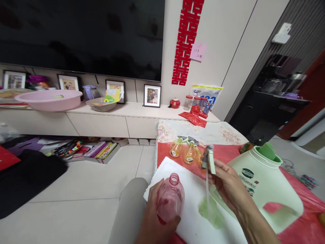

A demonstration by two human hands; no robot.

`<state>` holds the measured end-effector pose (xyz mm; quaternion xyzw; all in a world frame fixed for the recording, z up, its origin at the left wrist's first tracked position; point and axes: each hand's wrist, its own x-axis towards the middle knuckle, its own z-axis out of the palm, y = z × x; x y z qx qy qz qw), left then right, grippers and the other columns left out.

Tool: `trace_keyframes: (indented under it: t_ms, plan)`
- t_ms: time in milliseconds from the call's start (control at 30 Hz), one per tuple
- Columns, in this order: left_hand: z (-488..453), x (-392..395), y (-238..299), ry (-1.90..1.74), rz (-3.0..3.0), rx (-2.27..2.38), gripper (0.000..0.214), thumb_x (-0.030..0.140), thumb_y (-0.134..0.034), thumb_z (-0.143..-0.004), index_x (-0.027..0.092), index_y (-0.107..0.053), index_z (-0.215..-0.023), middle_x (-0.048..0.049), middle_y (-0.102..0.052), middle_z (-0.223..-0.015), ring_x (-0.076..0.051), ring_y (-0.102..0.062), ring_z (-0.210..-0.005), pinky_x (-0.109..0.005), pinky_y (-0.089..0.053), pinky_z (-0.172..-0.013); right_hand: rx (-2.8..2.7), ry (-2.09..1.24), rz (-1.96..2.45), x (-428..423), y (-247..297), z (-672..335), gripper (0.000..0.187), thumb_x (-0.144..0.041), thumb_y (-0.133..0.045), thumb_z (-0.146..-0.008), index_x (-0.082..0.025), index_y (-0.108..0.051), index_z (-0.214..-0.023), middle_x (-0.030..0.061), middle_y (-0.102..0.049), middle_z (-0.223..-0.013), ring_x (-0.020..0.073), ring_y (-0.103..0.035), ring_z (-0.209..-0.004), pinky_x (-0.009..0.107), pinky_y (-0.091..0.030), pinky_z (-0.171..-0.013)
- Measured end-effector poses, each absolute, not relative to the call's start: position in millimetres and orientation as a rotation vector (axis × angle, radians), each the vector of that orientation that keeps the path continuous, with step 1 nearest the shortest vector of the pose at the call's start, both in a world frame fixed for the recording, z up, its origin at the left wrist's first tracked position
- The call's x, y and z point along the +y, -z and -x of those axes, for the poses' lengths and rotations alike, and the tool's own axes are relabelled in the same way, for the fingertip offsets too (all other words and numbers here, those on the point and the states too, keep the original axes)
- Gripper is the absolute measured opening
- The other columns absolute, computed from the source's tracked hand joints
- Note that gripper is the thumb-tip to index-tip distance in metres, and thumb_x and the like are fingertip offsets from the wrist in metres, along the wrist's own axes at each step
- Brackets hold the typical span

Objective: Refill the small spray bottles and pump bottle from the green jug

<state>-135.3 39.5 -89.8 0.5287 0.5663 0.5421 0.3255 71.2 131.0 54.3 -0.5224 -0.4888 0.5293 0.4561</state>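
Room: living room, bench (299, 206) under red cover, white towel (193, 189) on it.
Left hand (154, 217): our fingers wrapped round the open pink bottle (170, 198), held over the towel.
Right hand (228, 184): we pinch the sprayer (209, 159), fingers closed, its tube hanging beside the bottle neck.
Near: white jug (264, 189), green funnel (267, 151) on top; two orange bottles (184, 152) behind.
Risk: we judge the dangling tube could drip on the towel or miss the narrow neck.
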Motion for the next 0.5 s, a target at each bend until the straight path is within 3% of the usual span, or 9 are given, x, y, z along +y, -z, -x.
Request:
trace_keyframes:
  t_ms: [100,200,333,433,500]
  plan:
    - [127,37,93,-1.403,-1.443,1.421,0.090,0.029,-0.069,-0.066,0.020,-0.041,-0.152,-0.0162,-0.052,-0.152,-0.038,-0.051,-0.143,-0.053,-0.047,-0.118,-0.945,-1.220,1.069,118,-74,-74,0.048,-0.048,-0.093,-0.058,-0.018,-0.075,-0.091,0.0051,-0.071,-0.085,0.0117,-0.058,-0.065,0.025,-0.050,-0.059]
    - [118,35,98,-1.400,-1.509,1.423,0.094,0.027,-0.068,-0.061,0.022,-0.043,-0.151,-0.0153,-0.054,-0.150,-0.040,-0.051,-0.143,-0.054,-0.046,-0.119,-0.896,-1.032,0.958,106,-87,-75,0.036,-0.041,-0.095,-0.061,-0.021,-0.075,-0.082,0.0025,-0.071,-0.085,0.0114,-0.063,-0.069,0.022,-0.055,-0.064]
    - [108,35,104,-1.352,-1.501,1.456,0.100,0.025,-0.068,-0.054,0.026,-0.042,-0.150,-0.0143,-0.055,-0.149,-0.040,-0.052,-0.140,-0.054,-0.049,-0.116,-0.942,-0.896,0.892,95,-91,-77,0.027,-0.039,-0.094,-0.066,-0.022,-0.073,-0.072,-0.0014,-0.064,-0.070,0.0098,-0.063,-0.065,0.022,-0.058,-0.069]
    - [105,35,106,-1.321,-1.507,1.471,0.101,0.025,-0.069,-0.052,0.026,-0.041,-0.150,-0.0144,-0.056,-0.147,-0.041,-0.055,-0.137,-0.054,-0.051,-0.113,-1.044,-0.876,0.897,94,-82,-82,0.023,-0.038,-0.089,-0.074,-0.024,-0.078,-0.088,0.0009,-0.068,-0.078,0.0141,-0.067,-0.071,0.029,-0.060,-0.076]
    - [104,35,106,-1.317,-1.523,1.481,0.102,0.024,-0.069,-0.052,0.026,-0.041,-0.149,-0.0146,-0.057,-0.147,-0.041,-0.056,-0.136,-0.053,-0.052,-0.112,-1.135,-0.912,0.938,93,-71,-84,0.032,-0.040,-0.085,-0.080,-0.025,-0.078,-0.108,0.0054,-0.074,-0.095,0.0192,-0.071,-0.084,0.032,-0.060,-0.080]
